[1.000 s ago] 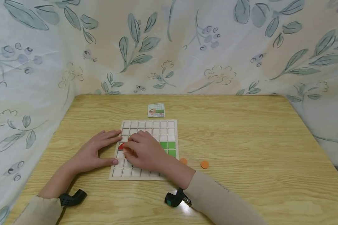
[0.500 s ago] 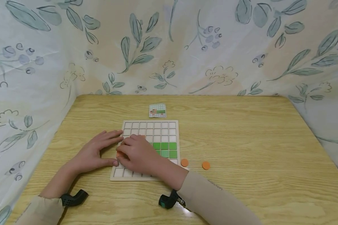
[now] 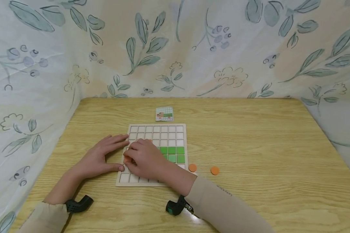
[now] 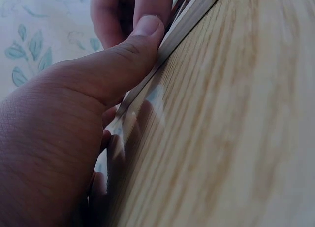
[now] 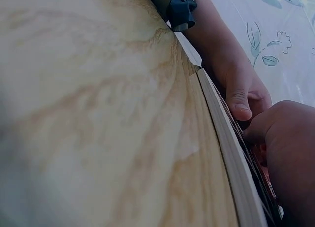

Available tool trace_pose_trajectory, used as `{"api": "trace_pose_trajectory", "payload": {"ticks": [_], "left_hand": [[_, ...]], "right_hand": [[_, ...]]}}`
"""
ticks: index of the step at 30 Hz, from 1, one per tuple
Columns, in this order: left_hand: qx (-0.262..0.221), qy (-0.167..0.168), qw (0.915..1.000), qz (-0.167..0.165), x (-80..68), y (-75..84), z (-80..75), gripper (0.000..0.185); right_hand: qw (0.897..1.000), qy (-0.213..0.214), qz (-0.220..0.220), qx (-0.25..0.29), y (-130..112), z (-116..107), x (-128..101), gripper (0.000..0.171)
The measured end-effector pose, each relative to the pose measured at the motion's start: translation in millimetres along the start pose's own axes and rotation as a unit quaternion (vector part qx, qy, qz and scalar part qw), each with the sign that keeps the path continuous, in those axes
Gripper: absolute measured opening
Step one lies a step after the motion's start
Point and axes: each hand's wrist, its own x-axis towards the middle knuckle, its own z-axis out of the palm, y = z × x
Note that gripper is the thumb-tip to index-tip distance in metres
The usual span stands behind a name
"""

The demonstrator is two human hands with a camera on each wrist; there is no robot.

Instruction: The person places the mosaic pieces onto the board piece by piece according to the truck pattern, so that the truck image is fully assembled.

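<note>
Seating step, by the look: right hand (image 3: 144, 158) curls over an orange piece (image 3: 125, 159) on the grid board (image 3: 154, 132); grip unclear. Left hand (image 3: 100, 157) flat, fingers straight, thumb against the board edge. Next needs square alignment with a cell.

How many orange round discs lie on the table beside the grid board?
2. One orange disc lies just off the wooden grid board's near right corner; the other disc lies farther right on the table. More may be hidden under the hands.

Head view looks down at the grid board (image 3: 154, 155); both wrist views skim its edge closely.
</note>
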Motion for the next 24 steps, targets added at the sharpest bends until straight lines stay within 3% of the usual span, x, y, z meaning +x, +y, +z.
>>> {"api": "trace_pose_trajectory", "payload": {"ticks": [24], "left_hand": [[-0.004, 0.002, 0.9999, -0.016, -1.6, -7.3, 6.9, 0.091]], "right_hand": [[1.000, 0.000, -0.002, -0.011, -0.4, 0.9, -1.6, 0.017]]}}
